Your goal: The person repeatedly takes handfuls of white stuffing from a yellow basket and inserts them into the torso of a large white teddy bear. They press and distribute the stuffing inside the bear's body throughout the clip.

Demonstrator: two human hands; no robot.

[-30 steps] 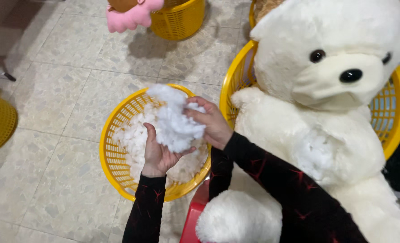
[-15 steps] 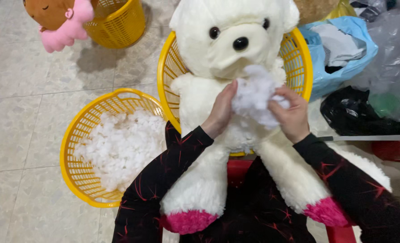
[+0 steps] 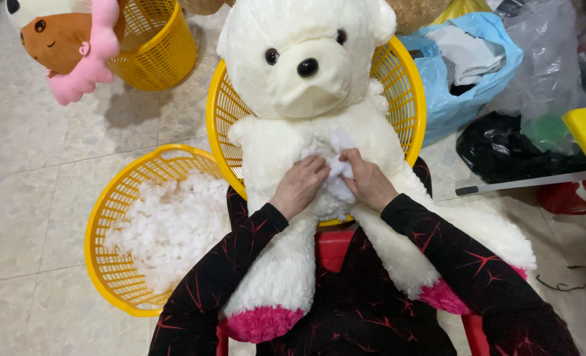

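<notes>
Pressing a wad of white stuffing point(image 3: 338, 173) into the belly of the big white teddy bear point(image 3: 306, 132), both our hands on it. Left hand point(image 3: 299, 186) lies fingers curled on the bear's belly, touching the wad's left edge; right hand point(image 3: 368, 181) is pinched closed on the wad from the other side. The wad sits in the middle of the bear's torso, between the two hands, partly sunk into the fur, so we cannot tell how deep it goes.

Bear lies on our lap, facing up. Its pink-soled feet point(image 3: 261, 323) point toward us, either side of a red chair seat point(image 3: 332, 249) that shows between its legs.

Left of the bear, on the tiled floor point(image 3: 36, 198), a yellow basket point(image 3: 108, 264) holds loose white stuffing point(image 3: 174, 227). Behind the bear's head and back, a second yellow basket point(image 3: 408, 99) props it up. Farther left of the bear's head, a third yellow basket point(image 3: 158, 46) with a brown-and-pink plush toy point(image 3: 69, 46) against it. Right of the bear's head: blue plastic bag point(image 3: 468, 72), then a clear bag point(image 3: 547, 59) and a black bag point(image 3: 504, 155).
</notes>
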